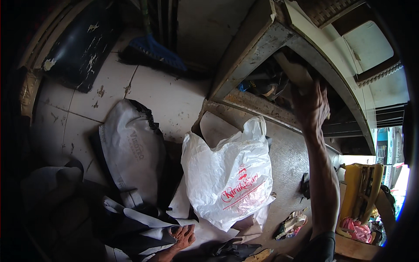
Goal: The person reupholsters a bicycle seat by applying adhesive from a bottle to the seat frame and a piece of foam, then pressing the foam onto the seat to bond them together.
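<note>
Fingers of R hand (310, 102) curl round a tan bar (295, 70) in the cabinet (257, 54), nr the opening's upper corner. L hand (183, 236) lies bent on b/w cloth (148, 220); can't tell if gripping. White bag (222, 183) w/ red print alongside, nr cabinet's lower edge.

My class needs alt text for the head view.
A person's right hand reaches into an open compartment, at a pale elongated object; its grip is unclear. The left hand rests on black-and-white sheet material near a white plastic bag with red print. A blue broom is farther back.
</note>
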Available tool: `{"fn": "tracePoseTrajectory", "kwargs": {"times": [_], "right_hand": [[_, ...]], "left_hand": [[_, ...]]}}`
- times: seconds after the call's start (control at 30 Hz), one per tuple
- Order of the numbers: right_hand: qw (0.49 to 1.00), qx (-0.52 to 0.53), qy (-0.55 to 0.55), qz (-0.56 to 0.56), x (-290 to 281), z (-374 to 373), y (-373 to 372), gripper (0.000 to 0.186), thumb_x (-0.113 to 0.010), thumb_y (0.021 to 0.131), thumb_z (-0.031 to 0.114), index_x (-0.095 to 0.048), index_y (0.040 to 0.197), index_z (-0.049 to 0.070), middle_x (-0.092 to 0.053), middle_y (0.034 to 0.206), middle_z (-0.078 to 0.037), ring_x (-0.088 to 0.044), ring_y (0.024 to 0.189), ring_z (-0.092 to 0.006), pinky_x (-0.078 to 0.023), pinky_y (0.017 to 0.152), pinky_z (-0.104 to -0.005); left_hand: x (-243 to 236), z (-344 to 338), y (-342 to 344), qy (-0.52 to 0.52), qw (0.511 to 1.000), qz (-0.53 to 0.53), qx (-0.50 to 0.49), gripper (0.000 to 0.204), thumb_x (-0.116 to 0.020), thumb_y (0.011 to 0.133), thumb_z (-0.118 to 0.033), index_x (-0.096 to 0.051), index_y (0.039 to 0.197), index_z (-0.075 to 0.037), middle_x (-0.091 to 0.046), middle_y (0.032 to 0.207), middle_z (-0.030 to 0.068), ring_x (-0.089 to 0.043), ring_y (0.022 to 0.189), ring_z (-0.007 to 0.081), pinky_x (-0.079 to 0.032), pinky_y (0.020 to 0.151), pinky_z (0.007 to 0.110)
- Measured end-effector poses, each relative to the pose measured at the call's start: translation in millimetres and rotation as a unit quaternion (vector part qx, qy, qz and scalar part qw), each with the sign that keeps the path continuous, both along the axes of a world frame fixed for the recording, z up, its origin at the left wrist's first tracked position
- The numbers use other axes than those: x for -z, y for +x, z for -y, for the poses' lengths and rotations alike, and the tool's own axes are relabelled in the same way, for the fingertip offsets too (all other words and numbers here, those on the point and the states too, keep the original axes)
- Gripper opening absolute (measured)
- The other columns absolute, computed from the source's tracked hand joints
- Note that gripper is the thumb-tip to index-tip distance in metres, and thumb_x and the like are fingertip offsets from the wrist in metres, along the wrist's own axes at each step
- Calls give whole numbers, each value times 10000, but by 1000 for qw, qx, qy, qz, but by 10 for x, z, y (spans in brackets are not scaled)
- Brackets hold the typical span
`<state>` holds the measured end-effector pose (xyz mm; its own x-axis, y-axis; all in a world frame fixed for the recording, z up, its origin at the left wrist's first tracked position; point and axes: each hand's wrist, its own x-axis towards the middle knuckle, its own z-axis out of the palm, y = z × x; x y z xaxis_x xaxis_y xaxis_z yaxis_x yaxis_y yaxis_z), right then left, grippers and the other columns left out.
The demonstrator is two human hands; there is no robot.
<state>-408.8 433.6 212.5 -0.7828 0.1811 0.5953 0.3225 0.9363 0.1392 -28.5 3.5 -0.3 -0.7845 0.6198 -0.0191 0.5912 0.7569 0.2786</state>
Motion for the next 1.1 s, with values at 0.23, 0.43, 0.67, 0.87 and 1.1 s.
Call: {"fn": "tracePoseTrajectory", "kwargs": {"times": [0.23, 0.43, 0.67, 0.87, 1.1], "right_hand": [[888, 72, -412, 191, 301, -28, 1645, 1124, -859, 733, 150, -140, 1596, 138, -698, 1102, -203, -716, 975, -401, -588, 842, -469], [732, 287, -231, 573, 197, -138, 3571, 576, -859, 712, 328, -620, 1151, 41, -732, 999, -208, -715, 910, -398, -554, 805, -506], [465, 479, -167, 725, 296, 11, 5485, 572, -857, 727, 318, -620, 1167, 40, -742, 971, -178, -721, 894, -390, -563, 788, -495], [849, 126, -351, 375, 235, -206, 2844, 342, -744, 874, 141, -649, 1193, 61, -747, 931, -110, -737, 836, -284, -575, 703, -413], [982, -175, 27, 58, 38, -638, -541, 212, -606, 956, 237, -690, 1053, 68, -694, 840, -176, -680, 741, -388, -552, 661, -469]], "left_hand": [[110, -22, 85, 4, 1000, -21, -9, 400, -611, 870, -413, -702, 1206, -216, -625, 1108, -9, -530, 919, 167, -312, 879, 508], [463, 87, 473, 76, 996, 48, -9, 583, -654, 836, -379, -614, 1375, -159, -616, 1248, 109, -555, 986, 261, -393, 909, 474], [537, 34, 590, 119, 989, 87, -8, 477, -653, 861, -338, -698, 1276, -108, -635, 1226, 103, -567, 1089, 288, -382, 1028, 444], [560, 20, 594, 81, 996, 40, 11, 459, -629, 872, -406, -699, 1255, -161, -629, 1181, 29, -514, 1033, 236, -332, 1019, 464], [310, -67, 326, 47, 999, -15, -20, 412, -622, 872, -421, -724, 1211, -210, -635, 1154, 4, -534, 975, 208, -307, 997, 502]]}}
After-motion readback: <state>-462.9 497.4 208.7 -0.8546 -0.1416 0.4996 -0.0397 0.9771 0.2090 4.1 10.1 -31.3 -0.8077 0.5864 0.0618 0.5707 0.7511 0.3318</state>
